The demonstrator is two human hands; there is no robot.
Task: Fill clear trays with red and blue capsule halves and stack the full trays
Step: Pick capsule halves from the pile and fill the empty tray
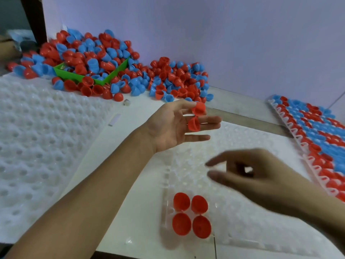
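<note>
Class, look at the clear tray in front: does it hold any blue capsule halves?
No: the clear tray holds only four red halves, grouped at its near left corner.

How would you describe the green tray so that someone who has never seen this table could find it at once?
Look to the far left of the white table, where the largest heap of red and blue capsule halves lies against the wall. The green tray sits half buried in that heap. It is the only green, straight-edged thing among round red and blue pieces.

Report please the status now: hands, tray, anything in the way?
Left hand palm up, pinching two red halves. Right hand empty, blurred, over the clear tray. Four red halves seated at its near left corner. Nothing blocking.
</note>
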